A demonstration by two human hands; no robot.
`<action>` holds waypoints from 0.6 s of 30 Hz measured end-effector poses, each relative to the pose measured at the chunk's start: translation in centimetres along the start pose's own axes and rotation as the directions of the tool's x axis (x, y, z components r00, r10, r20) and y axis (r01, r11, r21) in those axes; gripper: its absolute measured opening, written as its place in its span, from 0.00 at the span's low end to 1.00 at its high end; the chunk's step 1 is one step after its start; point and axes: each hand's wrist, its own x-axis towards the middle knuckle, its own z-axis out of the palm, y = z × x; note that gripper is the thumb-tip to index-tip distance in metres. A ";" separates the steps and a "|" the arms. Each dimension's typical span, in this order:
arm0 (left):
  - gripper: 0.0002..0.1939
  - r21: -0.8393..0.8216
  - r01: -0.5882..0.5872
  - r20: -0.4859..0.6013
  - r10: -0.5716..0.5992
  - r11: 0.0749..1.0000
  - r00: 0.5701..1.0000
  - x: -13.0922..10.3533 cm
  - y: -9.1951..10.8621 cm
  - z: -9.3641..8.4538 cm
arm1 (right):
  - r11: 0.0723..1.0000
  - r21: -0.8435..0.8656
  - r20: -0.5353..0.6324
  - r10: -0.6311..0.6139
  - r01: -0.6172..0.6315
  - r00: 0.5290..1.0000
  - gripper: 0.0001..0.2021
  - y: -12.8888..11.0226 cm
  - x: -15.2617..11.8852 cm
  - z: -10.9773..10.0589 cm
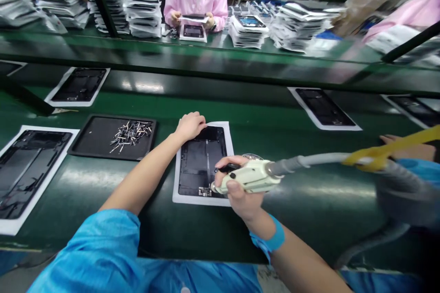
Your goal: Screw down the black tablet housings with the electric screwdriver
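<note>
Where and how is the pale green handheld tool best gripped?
Probably round its body, just behind the nose, from the near right, as the right hand does: the pale green tool slants down leftward, nose over the black panel, grey cable leaving the rear, so gripping there should keep both ends clear.

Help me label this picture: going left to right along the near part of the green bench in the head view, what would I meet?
Large dark panel → black tray with small loose parts → middle dark panel → pale green tool in the right hand → yellow strap.
</note>
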 end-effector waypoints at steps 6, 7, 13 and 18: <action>0.11 -0.015 -0.002 -0.014 0.002 1.000 1.000 -0.2 -0.2 0.4 | 0.998 -0.052 0.072 -0.025 0.029 0.997 0.20 1.2 -0.4 0.7; 0.11 -0.020 -0.005 -0.015 0.005 1.000 1.000 -0.2 -0.2 0.5 | 0.998 -0.057 0.073 -0.027 0.031 0.997 0.20 1.3 -0.4 0.8; 0.11 -0.042 -0.014 -0.023 0.013 0.999 1.000 0.1 -0.6 1.1 | 0.999 -0.038 0.066 -0.023 0.026 0.998 0.18 1.2 -0.3 1.0; 0.14 0.005 0.062 -0.151 -0.060 0.998 0.987 -1.0 0.2 0.3 | 1.000 -0.003 0.065 -0.009 0.009 0.998 0.17 1.4 -0.4 1.5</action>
